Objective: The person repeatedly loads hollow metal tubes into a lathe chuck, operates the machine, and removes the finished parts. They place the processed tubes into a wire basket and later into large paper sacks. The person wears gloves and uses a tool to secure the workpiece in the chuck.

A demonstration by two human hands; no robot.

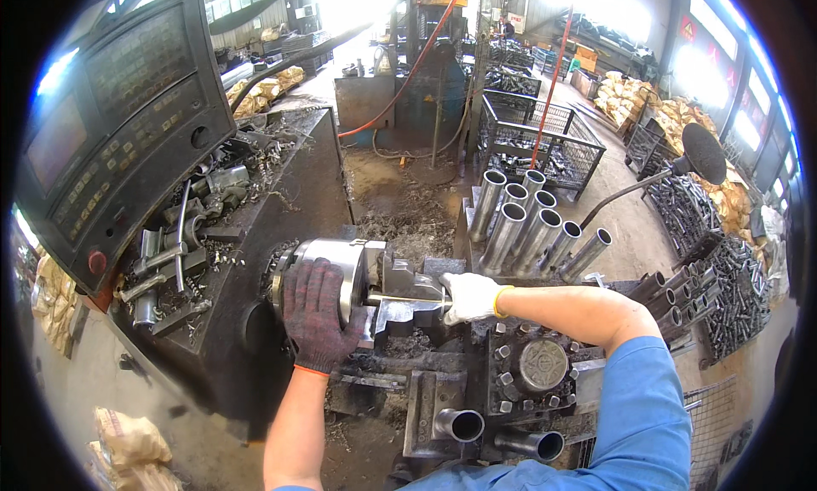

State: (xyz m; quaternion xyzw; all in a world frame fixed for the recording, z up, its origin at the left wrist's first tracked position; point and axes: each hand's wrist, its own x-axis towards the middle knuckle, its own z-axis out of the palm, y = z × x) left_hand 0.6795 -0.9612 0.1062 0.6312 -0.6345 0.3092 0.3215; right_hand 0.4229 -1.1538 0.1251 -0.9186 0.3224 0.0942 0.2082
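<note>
My left hand (322,316), in a dark knitted glove with an orange cuff, lies with its fingers stretched over the round steel lathe chuck (347,265). My right hand (470,298), in a white glove with a yellow cuff, is closed at the right end of a thin metal rod (408,299). The rod runs roughly level toward the chuck's face, where its far end meets the jaws. Behind the rod sits a dark stepped metal block (404,278). My right fingertips are partly hidden, so the exact grip does not show.
A square tool post (543,365) with several bolts stands below my right forearm. Several upright steel tubes (538,236) stand beyond it. Two short tubes lie near me, one being this tube (459,425). A control panel (119,134) and a chip-strewn machine top (298,151) are at left.
</note>
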